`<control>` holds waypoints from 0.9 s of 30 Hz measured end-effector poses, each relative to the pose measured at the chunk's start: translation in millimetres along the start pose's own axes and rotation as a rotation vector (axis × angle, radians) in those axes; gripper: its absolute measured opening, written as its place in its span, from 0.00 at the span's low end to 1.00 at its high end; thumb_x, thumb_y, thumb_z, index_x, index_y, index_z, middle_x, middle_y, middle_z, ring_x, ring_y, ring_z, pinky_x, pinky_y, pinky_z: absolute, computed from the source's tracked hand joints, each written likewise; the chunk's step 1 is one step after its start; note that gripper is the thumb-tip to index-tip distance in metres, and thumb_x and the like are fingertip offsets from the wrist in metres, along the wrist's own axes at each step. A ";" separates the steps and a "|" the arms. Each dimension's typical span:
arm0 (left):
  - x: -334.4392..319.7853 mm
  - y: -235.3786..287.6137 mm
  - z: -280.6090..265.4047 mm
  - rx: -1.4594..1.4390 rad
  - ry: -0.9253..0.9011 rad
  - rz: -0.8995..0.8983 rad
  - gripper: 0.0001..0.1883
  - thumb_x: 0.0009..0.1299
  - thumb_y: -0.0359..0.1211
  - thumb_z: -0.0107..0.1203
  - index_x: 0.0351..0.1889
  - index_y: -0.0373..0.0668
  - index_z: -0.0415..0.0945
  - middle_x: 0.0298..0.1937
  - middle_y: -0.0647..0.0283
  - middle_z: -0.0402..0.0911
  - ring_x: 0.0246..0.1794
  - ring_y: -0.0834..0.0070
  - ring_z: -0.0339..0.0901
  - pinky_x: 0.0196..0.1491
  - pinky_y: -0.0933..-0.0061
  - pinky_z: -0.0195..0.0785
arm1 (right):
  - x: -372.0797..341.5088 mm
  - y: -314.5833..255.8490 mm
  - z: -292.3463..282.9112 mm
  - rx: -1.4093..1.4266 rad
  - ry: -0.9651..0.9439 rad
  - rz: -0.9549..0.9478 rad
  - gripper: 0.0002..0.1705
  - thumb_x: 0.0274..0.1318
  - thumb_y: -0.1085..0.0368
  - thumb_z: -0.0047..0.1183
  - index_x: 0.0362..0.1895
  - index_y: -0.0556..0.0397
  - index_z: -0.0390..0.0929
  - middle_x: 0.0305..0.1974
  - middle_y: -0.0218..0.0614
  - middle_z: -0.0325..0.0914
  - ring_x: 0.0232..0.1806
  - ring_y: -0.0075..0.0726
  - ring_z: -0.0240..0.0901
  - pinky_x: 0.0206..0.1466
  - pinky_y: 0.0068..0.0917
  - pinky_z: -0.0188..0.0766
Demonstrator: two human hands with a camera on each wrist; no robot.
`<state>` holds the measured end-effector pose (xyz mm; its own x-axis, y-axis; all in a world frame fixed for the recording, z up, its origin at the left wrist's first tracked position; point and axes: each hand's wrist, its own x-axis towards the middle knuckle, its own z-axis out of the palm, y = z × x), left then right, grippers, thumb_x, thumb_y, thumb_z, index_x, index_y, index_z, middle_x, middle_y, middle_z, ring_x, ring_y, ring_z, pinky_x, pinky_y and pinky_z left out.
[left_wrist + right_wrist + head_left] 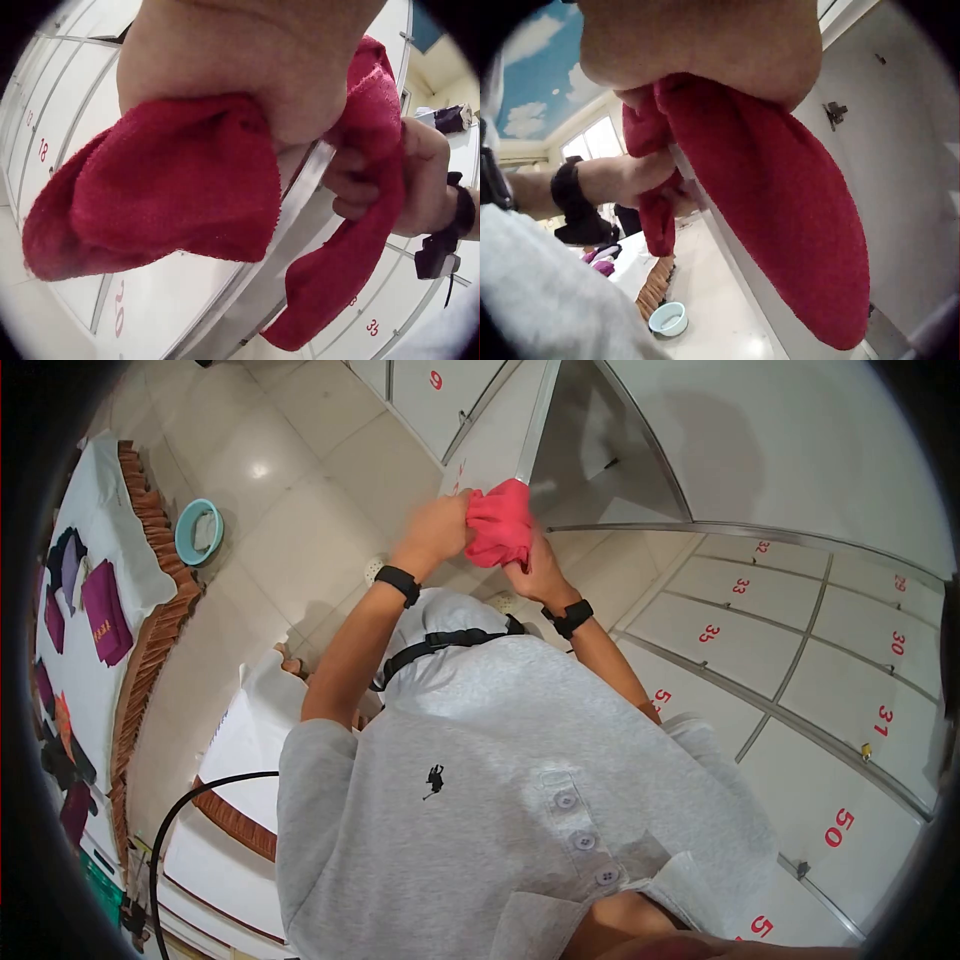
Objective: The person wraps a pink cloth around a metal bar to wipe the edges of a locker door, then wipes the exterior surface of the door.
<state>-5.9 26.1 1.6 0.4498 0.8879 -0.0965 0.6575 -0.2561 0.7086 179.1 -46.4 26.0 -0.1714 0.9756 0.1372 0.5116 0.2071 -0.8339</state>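
A red cloth is bunched over the edge of an opened locker door. My left hand grips it from the left side and looks blurred in the head view. On the other side, my right hand holds the same cloth. Fingers of the right hand curl round the fabric beside the metal door edge in the left wrist view. Loose folds of cloth hang below the right hand in its own wrist view. Each wrist carries a black band.
Numbered white lockers line the right. The opened locker's grey interior lies ahead. A blue basin stands on the tiled floor near a white-covered bed with folded purple cloths. A white-covered stool or couch is at my left.
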 end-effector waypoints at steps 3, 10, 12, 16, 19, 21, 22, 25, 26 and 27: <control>2.1 18.6 -2.4 0.007 -0.060 -0.030 0.22 0.56 0.35 0.59 0.49 0.42 0.71 0.36 0.48 0.81 0.40 0.47 0.77 0.42 0.51 0.71 | 2.9 13.7 -11.1 -0.035 -0.189 -0.065 0.30 0.41 0.71 0.48 0.55 0.56 0.65 0.44 0.57 0.72 0.42 0.63 0.72 0.45 0.44 0.70; -4.1 -31.0 -13.7 -0.128 0.067 -0.056 0.21 0.57 0.37 0.58 0.49 0.45 0.72 0.39 0.48 0.81 0.43 0.47 0.77 0.45 0.51 0.70 | 25.1 -10.6 -2.6 0.031 -0.431 -0.152 0.34 0.41 0.71 0.48 0.59 0.58 0.60 0.49 0.59 0.69 0.46 0.61 0.71 0.48 0.42 0.69; -6.4 -55.9 -28.2 -0.087 0.100 -0.086 0.20 0.58 0.37 0.57 0.49 0.46 0.72 0.38 0.48 0.81 0.42 0.47 0.77 0.44 0.52 0.70 | 35.3 -20.7 22.2 0.011 -0.357 -0.162 0.33 0.43 0.70 0.49 0.58 0.60 0.59 0.46 0.60 0.72 0.43 0.62 0.72 0.46 0.43 0.70; -3.2 -79.5 -66.8 -0.047 0.129 -0.208 0.17 0.58 0.35 0.55 0.46 0.46 0.73 0.36 0.50 0.81 0.39 0.48 0.77 0.41 0.53 0.70 | 61.6 -30.9 73.8 -0.014 -0.230 0.150 0.31 0.45 0.68 0.53 0.55 0.63 0.59 0.33 0.62 0.76 0.36 0.67 0.74 0.41 0.48 0.71; -0.1 -96.6 -82.9 -0.125 0.233 -0.145 0.15 0.57 0.34 0.54 0.43 0.44 0.73 0.34 0.50 0.80 0.38 0.48 0.77 0.40 0.52 0.69 | 85.9 -43.1 89.8 -0.065 -0.147 0.105 0.26 0.47 0.70 0.51 0.55 0.56 0.65 0.35 0.52 0.79 0.38 0.61 0.76 0.41 0.42 0.73; 1.0 -104.6 -87.4 -0.115 0.241 -0.150 0.15 0.56 0.34 0.54 0.42 0.43 0.73 0.34 0.49 0.80 0.38 0.48 0.77 0.40 0.52 0.69 | 89.9 -45.8 86.7 -0.083 -0.128 0.084 0.27 0.47 0.69 0.53 0.55 0.56 0.65 0.36 0.53 0.78 0.40 0.61 0.76 0.42 0.42 0.73; 1.2 -105.5 -86.3 -0.110 0.250 -0.156 0.14 0.56 0.34 0.54 0.41 0.43 0.73 0.34 0.49 0.80 0.38 0.48 0.77 0.39 0.52 0.69 | 90.3 -44.9 82.6 -0.104 -0.111 0.064 0.27 0.47 0.69 0.55 0.54 0.56 0.65 0.37 0.54 0.78 0.41 0.62 0.76 0.42 0.43 0.73; -4.0 -104.4 -61.4 -0.128 0.272 0.058 0.15 0.56 0.35 0.55 0.42 0.44 0.73 0.35 0.50 0.80 0.39 0.47 0.76 0.40 0.51 0.69 | 83.0 -24.7 71.6 -0.228 -0.123 0.099 0.28 0.45 0.67 0.58 0.54 0.53 0.67 0.38 0.52 0.79 0.42 0.60 0.76 0.44 0.42 0.73; -6.9 -100.8 -51.3 -0.136 0.280 0.049 0.15 0.56 0.35 0.55 0.42 0.44 0.73 0.35 0.50 0.80 0.39 0.47 0.76 0.40 0.51 0.69 | 78.7 -17.2 69.0 -0.234 -0.136 0.096 0.28 0.45 0.67 0.58 0.54 0.53 0.67 0.38 0.52 0.79 0.42 0.60 0.76 0.44 0.42 0.73; -12.9 -80.6 -47.9 -0.108 0.199 -0.016 0.16 0.56 0.36 0.55 0.43 0.45 0.73 0.36 0.50 0.80 0.39 0.46 0.76 0.41 0.51 0.69 | 75.0 -9.3 67.7 -0.197 -0.123 0.039 0.33 0.43 0.67 0.59 0.57 0.52 0.63 0.35 0.53 0.78 0.39 0.61 0.76 0.41 0.46 0.72</control>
<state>-93.7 53.6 -20.8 0.3048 0.9521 0.0243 0.5901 -0.2088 0.7799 104.4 19.9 7.9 -0.2433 0.9694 0.0308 0.6724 0.1915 -0.7149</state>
